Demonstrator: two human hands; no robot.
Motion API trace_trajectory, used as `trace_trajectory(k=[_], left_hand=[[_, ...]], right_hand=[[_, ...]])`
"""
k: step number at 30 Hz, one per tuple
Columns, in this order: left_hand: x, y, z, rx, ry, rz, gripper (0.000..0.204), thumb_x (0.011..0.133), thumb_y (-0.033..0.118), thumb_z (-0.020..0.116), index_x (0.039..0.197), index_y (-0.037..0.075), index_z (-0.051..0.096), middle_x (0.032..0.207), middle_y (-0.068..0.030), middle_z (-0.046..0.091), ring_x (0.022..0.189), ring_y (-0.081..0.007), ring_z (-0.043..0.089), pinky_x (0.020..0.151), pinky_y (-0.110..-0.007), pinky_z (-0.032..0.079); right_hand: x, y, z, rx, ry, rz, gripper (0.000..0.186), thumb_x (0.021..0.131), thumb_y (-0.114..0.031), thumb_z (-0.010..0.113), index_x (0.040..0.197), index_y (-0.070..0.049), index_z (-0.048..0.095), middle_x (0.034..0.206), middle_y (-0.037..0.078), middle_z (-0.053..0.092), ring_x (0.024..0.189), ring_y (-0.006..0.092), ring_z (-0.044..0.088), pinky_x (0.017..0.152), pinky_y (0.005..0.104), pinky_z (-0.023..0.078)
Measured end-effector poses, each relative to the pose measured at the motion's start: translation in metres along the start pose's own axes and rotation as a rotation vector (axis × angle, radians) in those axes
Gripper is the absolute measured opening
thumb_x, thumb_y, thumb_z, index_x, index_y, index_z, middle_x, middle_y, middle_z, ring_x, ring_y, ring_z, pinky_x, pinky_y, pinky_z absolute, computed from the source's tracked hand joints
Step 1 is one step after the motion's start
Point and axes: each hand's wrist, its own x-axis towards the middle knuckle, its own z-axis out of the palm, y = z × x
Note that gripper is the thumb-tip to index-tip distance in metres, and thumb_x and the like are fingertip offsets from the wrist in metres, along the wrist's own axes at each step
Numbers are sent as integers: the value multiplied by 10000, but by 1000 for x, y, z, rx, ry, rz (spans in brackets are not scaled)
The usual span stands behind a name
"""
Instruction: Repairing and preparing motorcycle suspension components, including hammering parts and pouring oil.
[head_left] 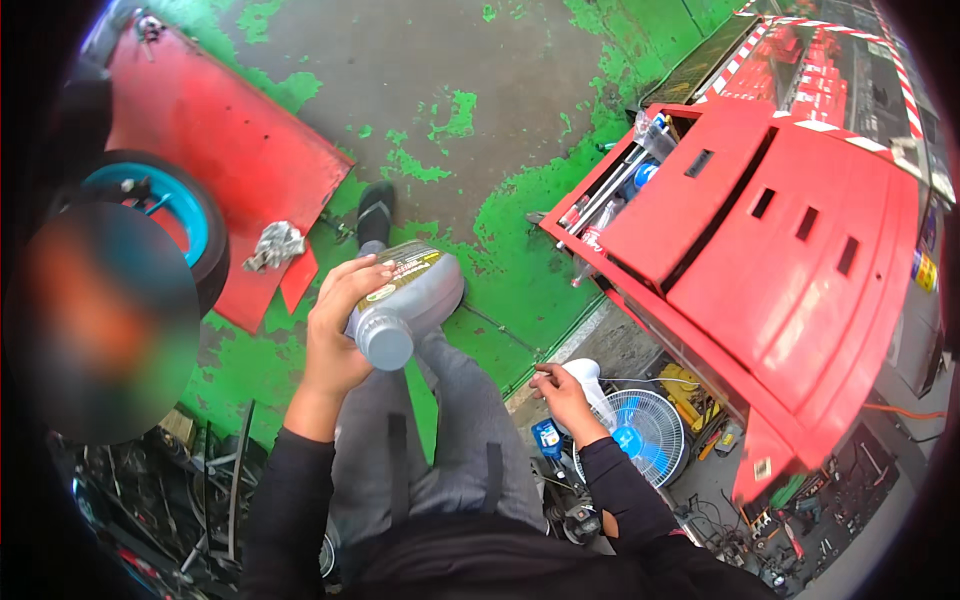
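My left hand (343,318) is wrapped round a grey plastic oil bottle (428,292) with a dark label. The bottle is tilted, and its grey screw cap (385,341) is on and faces toward me. My right hand (566,398) is lower and to the right, with its fingers loosely bent and nothing visible in them. Beneath and beside it are a fan (648,432) with a blue hub and a white object (582,372), partly covered by the hand.
A red cabinet (790,220) with an open compartment of bottles fills the right. At left, a red panel (215,120) lies by a tyre with a turquoise rim (198,230) and a crumpled rag (275,246). Metal parts (200,480) clutter the lower left; tools (800,520) lie lower right.
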Motion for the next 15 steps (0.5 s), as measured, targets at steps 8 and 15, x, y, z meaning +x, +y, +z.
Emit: trace_trajectory(k=[8,15], left_hand=[[137,-128,26,122,-199,88,454,670,133,847,1094,62,701,1205,-90,725,1255,-347,605,1107,-507,417],[170,-180,50,123,-261,14,461,666,144,861,1093,83,700,1219,-67,725,1254,-335,602,1138,-537,387]], right_hand=[[148,48,23,38,79,412,376,997,-199,630,1271,56,599,1082,139,691,929,200,699,740,323,583],[177,81,40,-18,25,461,377,971,-282,663,1199,17,670,1010,123,732,861,209,718,724,334,588]])
